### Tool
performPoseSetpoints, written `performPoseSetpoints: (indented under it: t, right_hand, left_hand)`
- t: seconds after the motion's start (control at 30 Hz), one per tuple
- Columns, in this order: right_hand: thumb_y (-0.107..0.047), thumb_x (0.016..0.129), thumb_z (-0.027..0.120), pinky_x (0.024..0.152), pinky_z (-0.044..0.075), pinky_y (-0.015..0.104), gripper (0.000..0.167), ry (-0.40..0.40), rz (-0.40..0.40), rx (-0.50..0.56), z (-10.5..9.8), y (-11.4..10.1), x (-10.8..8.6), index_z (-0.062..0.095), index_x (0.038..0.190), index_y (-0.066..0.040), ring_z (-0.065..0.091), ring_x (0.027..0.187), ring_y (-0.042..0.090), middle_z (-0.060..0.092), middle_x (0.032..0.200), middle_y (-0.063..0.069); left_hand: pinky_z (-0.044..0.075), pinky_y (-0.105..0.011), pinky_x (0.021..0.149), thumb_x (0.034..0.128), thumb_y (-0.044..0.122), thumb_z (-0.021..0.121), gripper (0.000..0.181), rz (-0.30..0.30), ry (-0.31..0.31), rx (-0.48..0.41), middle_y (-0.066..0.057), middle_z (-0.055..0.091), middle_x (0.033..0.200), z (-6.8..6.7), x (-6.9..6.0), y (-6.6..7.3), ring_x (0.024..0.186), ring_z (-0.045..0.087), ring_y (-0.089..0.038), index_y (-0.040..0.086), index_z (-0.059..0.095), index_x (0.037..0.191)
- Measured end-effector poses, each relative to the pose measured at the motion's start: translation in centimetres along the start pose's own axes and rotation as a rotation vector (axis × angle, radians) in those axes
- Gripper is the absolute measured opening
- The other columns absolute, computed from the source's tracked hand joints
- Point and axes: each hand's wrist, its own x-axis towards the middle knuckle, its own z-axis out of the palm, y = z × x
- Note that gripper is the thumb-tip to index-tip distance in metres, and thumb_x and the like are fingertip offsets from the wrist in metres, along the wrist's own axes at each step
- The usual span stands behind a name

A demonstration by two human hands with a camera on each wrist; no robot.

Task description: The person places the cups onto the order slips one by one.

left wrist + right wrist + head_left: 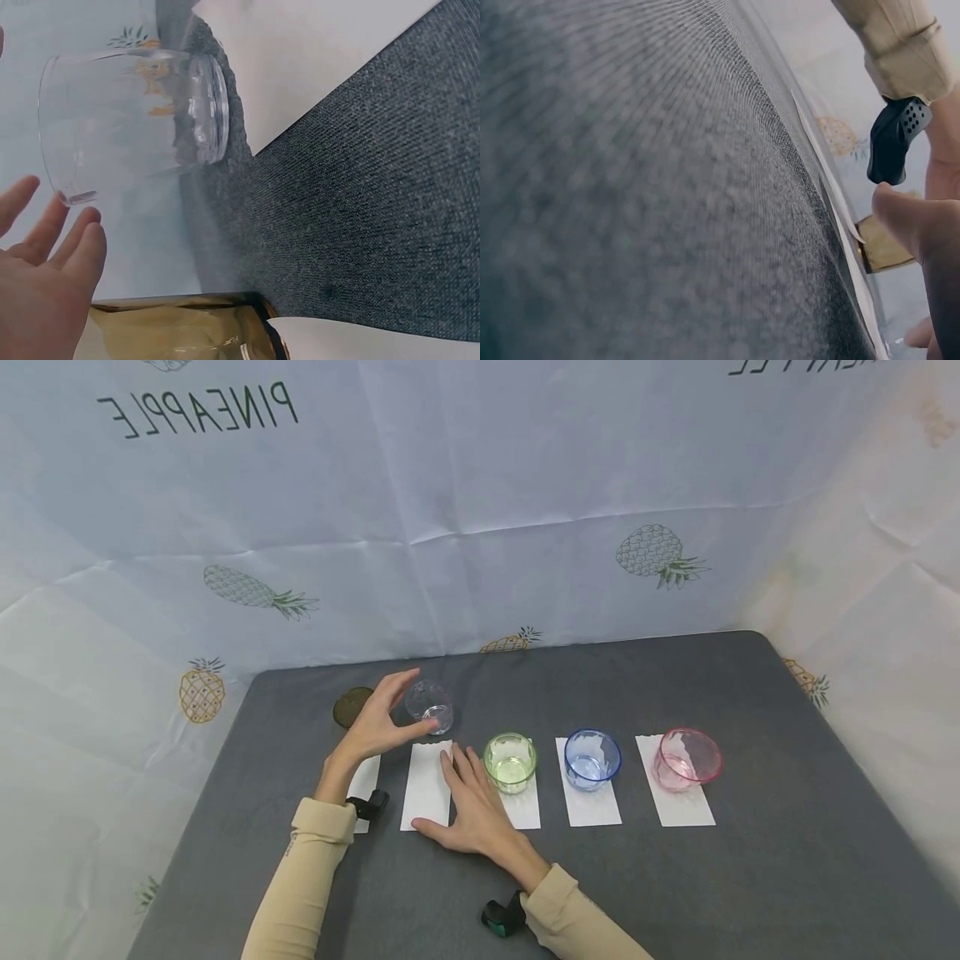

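Note:
In the head view a clear glass bowl point(430, 703) stands behind the second white paper strip point(427, 789). My left hand point(378, 718) is spread around its left side, thumb in front. In the left wrist view the fingers of my left hand point(56, 277) are beside the rim of the clear bowl point(135, 124); whether they touch it I cannot tell. My right hand point(476, 806) lies over the strip's right edge, fingers straight and apart, left of the green bowl point(511, 764). The right wrist view shows part of my right hand point(930, 240).
A brown bowl point(351, 707) stands behind the leftmost strip point(365, 785). On strips to the right are a blue bowl point(592, 760) and a pink bowl point(686, 760). A pineapple-print cloth point(480, 585) hangs behind the grey table point(787, 860).

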Motion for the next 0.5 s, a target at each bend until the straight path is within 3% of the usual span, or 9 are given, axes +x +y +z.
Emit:
performPoseSetpoints:
  t: [0.5]
  right_hand:
    - [-0.061, 0.087, 0.069, 0.123, 0.029, 0.062, 0.104, -0.018, 0.004, -0.045, 0.41, 0.12, 0.34, 0.029, 0.159, 0.001, 0.019, 0.159, 0.039, 0.023, 0.171, 0.012]
  left_hand:
    - [0.033, -0.053, 0.124, 0.0852, 0.027, 0.083, 0.091, -0.026, -0.025, 0.052, -0.021, 0.03, 0.164, 0.39, 0.12, 0.43, 0.151, 0.035, -0.04, 0.005, 0.034, 0.158]
